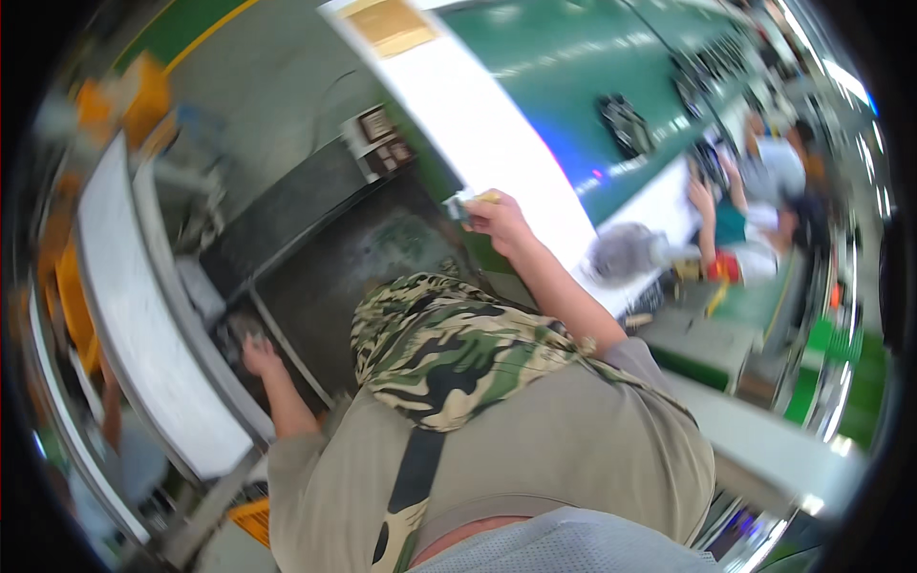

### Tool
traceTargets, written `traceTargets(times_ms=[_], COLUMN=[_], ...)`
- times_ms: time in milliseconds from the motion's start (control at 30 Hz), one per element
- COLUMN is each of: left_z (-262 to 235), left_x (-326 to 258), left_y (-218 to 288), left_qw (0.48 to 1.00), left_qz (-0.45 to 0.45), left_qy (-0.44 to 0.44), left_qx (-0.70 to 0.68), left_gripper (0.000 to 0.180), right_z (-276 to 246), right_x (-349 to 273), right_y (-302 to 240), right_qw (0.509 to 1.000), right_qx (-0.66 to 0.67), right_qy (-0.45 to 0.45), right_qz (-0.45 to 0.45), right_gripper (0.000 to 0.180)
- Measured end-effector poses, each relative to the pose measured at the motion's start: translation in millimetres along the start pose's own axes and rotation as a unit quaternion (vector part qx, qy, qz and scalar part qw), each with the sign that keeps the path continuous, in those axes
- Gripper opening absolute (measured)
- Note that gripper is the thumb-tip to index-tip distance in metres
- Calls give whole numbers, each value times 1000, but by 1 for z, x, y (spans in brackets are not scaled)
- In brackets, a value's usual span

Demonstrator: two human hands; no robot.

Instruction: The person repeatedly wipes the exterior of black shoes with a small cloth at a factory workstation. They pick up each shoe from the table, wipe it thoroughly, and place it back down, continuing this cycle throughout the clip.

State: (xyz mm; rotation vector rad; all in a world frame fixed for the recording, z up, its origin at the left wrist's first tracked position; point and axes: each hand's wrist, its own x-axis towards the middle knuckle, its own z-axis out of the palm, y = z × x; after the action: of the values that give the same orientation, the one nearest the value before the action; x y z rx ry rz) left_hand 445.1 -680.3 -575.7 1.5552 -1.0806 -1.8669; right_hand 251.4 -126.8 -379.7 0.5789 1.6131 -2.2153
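My right hand [498,222] is closed round a small item [459,205] with whitish, dark and yellowish parts; blur hides its kind. It is held above the near edge of a long white tabletop [497,115]. On the other side, my left hand [259,355] hangs low at a dark compartment [232,331], its fingers smeared, so their state does not show. Between my hands stands a dark open-topped cart or bin [330,263]. A camouflage apron [449,353] covers my front.
A green conveyor belt [564,57] carries dark shoes [626,124]. Co-workers [764,172] stand at the right, near a round grey fan-like object [621,254]. A curved white board [143,315] and orange crates [138,100] are at the left. A small partitioned box [377,143] sits on the cart's far edge.
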Motion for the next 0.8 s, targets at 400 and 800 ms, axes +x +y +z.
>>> traceTargets(times_ms=[400, 800], left_z=[335, 581], left_x=[-201, -498], left_y=[-128, -284], left_qw=[877, 556], left_qz=[-71, -133], left_qy=[-410, -663], left_qx=[242, 483], left_gripper=[55, 97], right_z=[-214, -258], right_x=[-53, -140], right_y=[-11, -27], right_qw=[964, 873], right_qx=[182, 281], right_qy=[159, 317], right_qz=[-114, -243], right_gripper=[20, 20])
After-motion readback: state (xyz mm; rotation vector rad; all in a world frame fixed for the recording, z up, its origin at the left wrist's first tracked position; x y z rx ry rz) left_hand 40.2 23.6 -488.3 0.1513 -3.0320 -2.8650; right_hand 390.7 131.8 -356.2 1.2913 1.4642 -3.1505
